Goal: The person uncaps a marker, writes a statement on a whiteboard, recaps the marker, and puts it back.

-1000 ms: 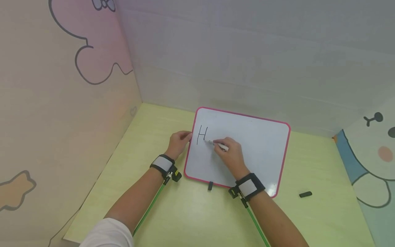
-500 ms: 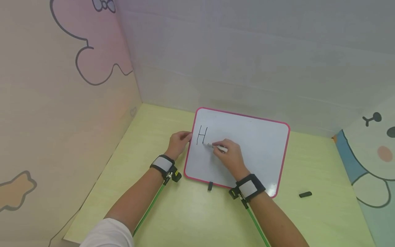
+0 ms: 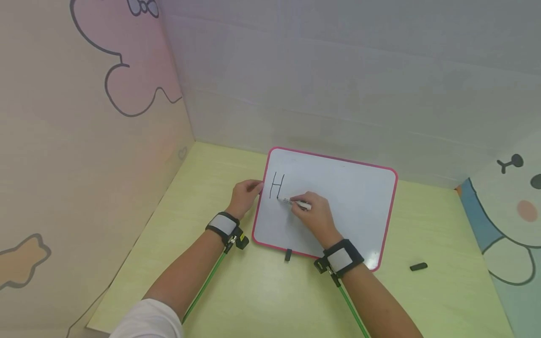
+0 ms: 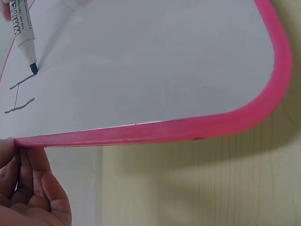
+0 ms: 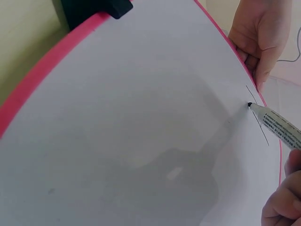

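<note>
A white whiteboard with a pink rim leans with its top toward the back wall. My left hand pinches its left rim; in the left wrist view the thumb is in front and the fingers curl behind the rim. My right hand grips a white marker over the board's left part. In the left wrist view, the marker's dark tip is right at the end of a stroke. A dark letter H stands near the left rim.
A small black piece sits at the board's bottom rim. Another short black piece lies on the pale yellow table to the right. Walls with painted cartoon shapes enclose the table behind and at the sides.
My right hand has moved slightly down with the marker, and the H's right stroke has grown longer downward. The left hand keeps its place on the rim.
</note>
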Demonstrator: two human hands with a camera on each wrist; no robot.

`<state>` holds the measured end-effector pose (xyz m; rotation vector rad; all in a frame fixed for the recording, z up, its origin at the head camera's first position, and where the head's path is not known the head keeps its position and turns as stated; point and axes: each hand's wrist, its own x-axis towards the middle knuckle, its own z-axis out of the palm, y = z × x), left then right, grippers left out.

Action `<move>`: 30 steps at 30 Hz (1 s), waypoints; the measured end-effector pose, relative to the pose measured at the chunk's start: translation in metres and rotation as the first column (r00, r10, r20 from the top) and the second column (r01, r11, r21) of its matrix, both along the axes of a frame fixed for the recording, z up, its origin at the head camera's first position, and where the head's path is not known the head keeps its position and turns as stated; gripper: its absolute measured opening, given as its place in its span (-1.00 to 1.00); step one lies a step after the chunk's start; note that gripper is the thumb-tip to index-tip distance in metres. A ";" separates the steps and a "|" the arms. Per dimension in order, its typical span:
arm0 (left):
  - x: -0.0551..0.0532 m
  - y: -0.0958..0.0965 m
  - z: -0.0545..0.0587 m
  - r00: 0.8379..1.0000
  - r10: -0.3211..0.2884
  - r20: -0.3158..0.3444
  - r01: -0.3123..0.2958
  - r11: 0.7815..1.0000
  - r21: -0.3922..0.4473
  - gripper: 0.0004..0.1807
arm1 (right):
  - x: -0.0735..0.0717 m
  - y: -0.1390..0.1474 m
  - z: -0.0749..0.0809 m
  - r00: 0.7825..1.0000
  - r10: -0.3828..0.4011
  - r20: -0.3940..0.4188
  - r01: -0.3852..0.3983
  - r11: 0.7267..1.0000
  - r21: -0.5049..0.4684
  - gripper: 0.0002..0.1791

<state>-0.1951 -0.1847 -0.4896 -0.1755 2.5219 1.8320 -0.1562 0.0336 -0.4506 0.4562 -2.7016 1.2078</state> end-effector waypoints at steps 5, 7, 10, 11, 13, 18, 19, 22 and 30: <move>0.000 0.000 0.000 1.000 -0.003 -0.004 0.003 1.000 0.005 -0.65 | -0.001 0.000 -0.001 1.000 0.008 0.005 -0.008 1.000 0.000 -0.84; 0.000 0.000 0.000 1.000 0.000 0.003 0.000 1.000 0.006 -0.65 | -0.001 0.000 0.000 1.000 0.009 0.006 -0.009 1.000 0.000 -0.84; 0.000 0.000 0.000 1.000 0.008 0.014 -0.008 1.000 0.003 -0.64 | -0.001 -0.001 0.000 1.000 0.011 0.002 -0.011 1.000 0.001 -0.84; -0.001 0.000 -0.001 1.000 0.007 0.012 -0.007 1.000 0.002 -0.64 | -0.001 -0.001 -0.001 1.000 0.012 -0.003 -0.012 1.000 -0.002 -0.84; -0.001 0.000 -0.001 1.000 0.008 0.015 -0.008 1.000 -0.002 -0.64 | 0.000 0.000 -0.001 1.000 0.008 -0.009 -0.008 0.999 -0.041 -0.85; -0.001 0.001 -0.001 1.000 0.008 0.013 -0.008 1.000 -0.005 -0.64 | 0.002 0.008 0.001 0.996 -0.024 -0.080 0.011 0.987 -0.162 -0.85; -0.002 0.000 -0.001 1.000 0.009 0.013 -0.009 1.000 -0.004 -0.64 | 0.002 0.010 0.002 0.995 -0.035 -0.097 0.019 0.986 -0.168 -0.85; -0.003 0.000 -0.002 1.000 0.015 0.019 -0.015 1.000 -0.001 -0.64 | 0.001 0.016 0.002 0.989 -0.063 -0.135 0.041 0.985 -0.165 -0.85; -0.004 -0.001 -0.001 0.999 0.014 0.030 -0.014 1.000 -0.002 -0.63 | 0.000 0.019 0.002 0.990 -0.091 -0.104 0.075 0.987 -0.142 -0.85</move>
